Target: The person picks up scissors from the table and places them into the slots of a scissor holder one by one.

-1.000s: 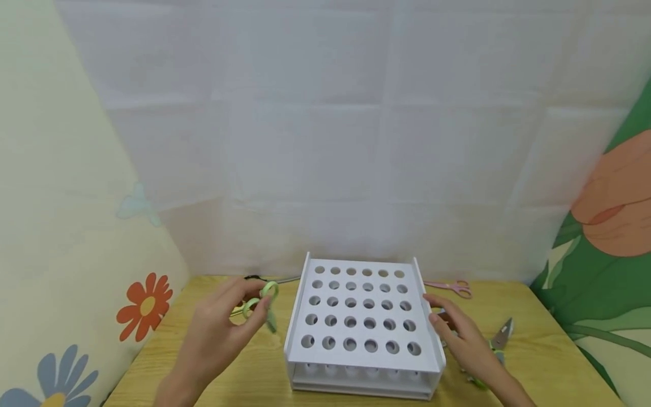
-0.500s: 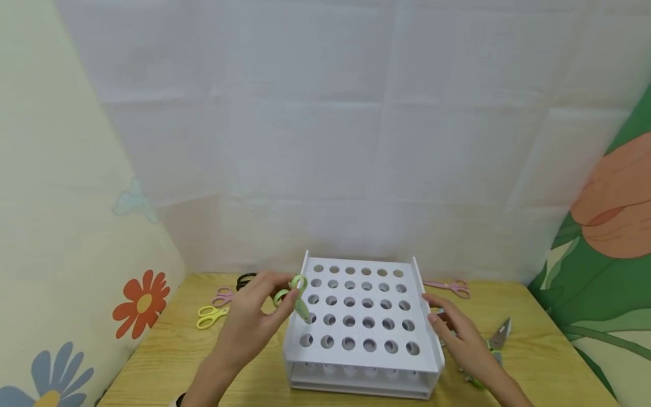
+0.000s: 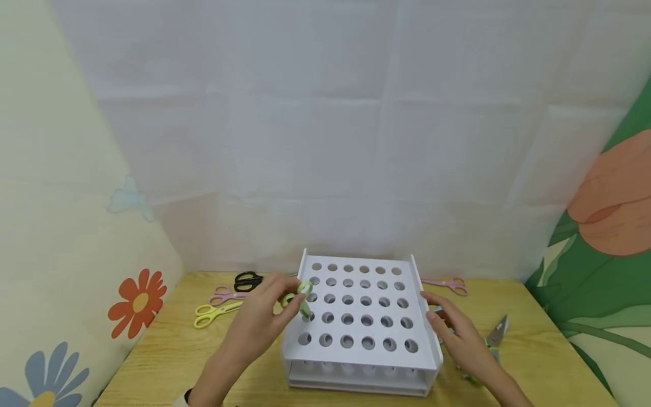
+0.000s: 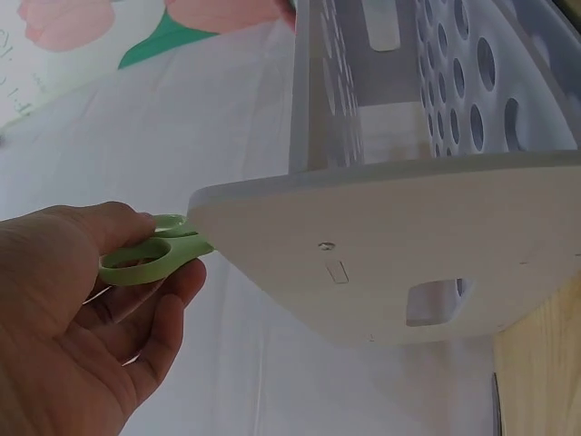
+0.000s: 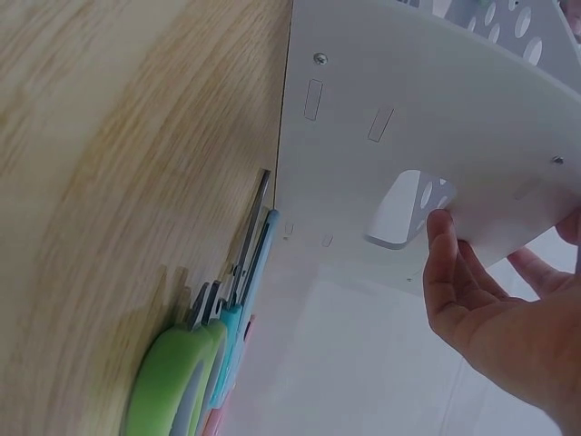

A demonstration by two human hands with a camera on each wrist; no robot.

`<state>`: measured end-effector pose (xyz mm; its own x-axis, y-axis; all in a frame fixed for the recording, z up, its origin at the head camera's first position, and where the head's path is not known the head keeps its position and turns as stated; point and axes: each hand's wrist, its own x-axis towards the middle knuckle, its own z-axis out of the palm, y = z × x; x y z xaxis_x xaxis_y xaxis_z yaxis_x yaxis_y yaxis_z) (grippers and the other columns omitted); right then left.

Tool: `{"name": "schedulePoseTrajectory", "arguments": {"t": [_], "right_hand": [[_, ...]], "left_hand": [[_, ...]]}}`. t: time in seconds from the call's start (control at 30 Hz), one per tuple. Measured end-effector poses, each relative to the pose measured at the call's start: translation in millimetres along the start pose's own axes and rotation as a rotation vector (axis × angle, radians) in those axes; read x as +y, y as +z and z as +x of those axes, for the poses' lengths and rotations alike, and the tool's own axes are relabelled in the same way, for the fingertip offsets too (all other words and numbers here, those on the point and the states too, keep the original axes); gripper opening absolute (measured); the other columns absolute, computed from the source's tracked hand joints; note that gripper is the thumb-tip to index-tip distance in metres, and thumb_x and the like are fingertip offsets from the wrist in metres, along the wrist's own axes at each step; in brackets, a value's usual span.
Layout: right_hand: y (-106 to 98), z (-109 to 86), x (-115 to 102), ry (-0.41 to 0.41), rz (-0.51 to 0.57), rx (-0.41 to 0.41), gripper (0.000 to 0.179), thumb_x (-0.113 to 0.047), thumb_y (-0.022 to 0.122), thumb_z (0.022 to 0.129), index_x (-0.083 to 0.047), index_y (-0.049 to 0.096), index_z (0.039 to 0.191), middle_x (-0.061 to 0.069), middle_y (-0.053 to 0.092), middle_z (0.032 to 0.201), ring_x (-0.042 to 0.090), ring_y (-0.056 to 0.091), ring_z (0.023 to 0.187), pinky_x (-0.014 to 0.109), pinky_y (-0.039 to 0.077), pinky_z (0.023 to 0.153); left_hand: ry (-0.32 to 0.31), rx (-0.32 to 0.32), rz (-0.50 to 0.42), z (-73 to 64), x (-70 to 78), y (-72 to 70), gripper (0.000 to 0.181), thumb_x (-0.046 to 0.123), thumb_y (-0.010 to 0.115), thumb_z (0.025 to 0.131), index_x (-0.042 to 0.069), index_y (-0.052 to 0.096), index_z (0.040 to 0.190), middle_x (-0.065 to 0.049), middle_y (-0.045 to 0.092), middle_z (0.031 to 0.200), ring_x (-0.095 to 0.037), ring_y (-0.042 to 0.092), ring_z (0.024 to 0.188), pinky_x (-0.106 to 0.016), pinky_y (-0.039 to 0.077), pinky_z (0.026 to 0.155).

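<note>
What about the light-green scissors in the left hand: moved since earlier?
Yes, rightward. In head view, the left hand has brought the light-green scissors from beside the white rack to overlapping its left side.

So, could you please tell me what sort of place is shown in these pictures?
Probably a small indoor work booth, though any wider room is out of view. A wood-grain table stands before a creased white backdrop, and flower-patterned walls flank it on both sides.

Left fingers [image 4: 163,331] in a pinch, right fingers [image 5: 441,272] loosely bent
</note>
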<state>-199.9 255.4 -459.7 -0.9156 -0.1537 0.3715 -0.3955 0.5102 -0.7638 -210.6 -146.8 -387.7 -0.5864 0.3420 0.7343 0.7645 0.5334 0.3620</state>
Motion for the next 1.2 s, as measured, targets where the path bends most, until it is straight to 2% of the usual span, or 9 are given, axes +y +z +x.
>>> {"name": "schedulePoseTrajectory", "arguments": {"t": [0.2, 0.4, 0.57, 0.87, 1.2], "right_hand": [[0.4, 0.8, -1.6, -0.024, -0.015, 0.004, 0.040, -0.021, 0.052, 0.109, -0.010, 0.053, 0.147, 0.010, 0.058, 0.139, 0.015, 0.067, 0.100, 0.031, 0.056, 0.076], [0.2, 0.7, -0.8, -0.022, -0.018, 0.000, 0.040, -0.021, 0.052, 0.109, -0.010, 0.052, 0.147, 0.010, 0.057, 0.140, 0.015, 0.066, 0.101, 0.031, 0.055, 0.077], [0.0, -0.3, -1.2, -0.020, -0.006, 0.005, 0.039, -0.020, 0.052, 0.109, -0.010, 0.053, 0.147, 0.010, 0.059, 0.138, 0.015, 0.067, 0.099, 0.031, 0.055, 0.076], [-0.1, -1.3, -1.3, -0.029, -0.002, 0.000, 0.039, -0.020, 0.052, 0.109, -0.010, 0.052, 0.147, 0.010, 0.059, 0.137, 0.015, 0.067, 0.099, 0.032, 0.056, 0.075], [0.2, -1.5, -0.3, -0.040, 0.015, 0.002, 0.039, -0.019, 0.052, 0.109, -0.011, 0.052, 0.147, 0.009, 0.059, 0.137, 0.015, 0.067, 0.099, 0.032, 0.056, 0.075]], "left_hand": [[0.010, -0.029, 0.024, 0.1, -5.6, 5.3, 0.022, 0.008, 0.080, 0.089, 0.011, 0.071, 0.109, 0.010, 0.064, 0.099, -0.005, 0.059, 0.086, -0.024, 0.052, 0.071], [-0.013, -0.093, 0.036, -4.3, -7.0, 12.6, 0.020, 0.010, 0.080, 0.090, 0.011, 0.073, 0.109, 0.008, 0.066, 0.097, -0.004, 0.059, 0.081, -0.025, 0.053, 0.067], [0.004, -0.143, 0.106, -4.8, -6.3, 15.0, 0.020, 0.015, 0.083, 0.088, 0.014, 0.074, 0.107, 0.009, 0.068, 0.099, -0.003, 0.060, 0.080, -0.025, 0.052, 0.068], [0.073, -0.171, 0.256, -7.5, -7.3, 19.5, 0.022, 0.019, 0.085, 0.085, 0.017, 0.076, 0.105, 0.010, 0.071, 0.095, -0.008, 0.058, 0.077, -0.036, 0.049, 0.074], [0.063, -0.192, 0.278, -7.4, -7.8, 19.5, 0.023, 0.020, 0.084, 0.086, 0.017, 0.077, 0.108, 0.010, 0.071, 0.096, -0.008, 0.060, 0.080, -0.035, 0.047, 0.072]]}}
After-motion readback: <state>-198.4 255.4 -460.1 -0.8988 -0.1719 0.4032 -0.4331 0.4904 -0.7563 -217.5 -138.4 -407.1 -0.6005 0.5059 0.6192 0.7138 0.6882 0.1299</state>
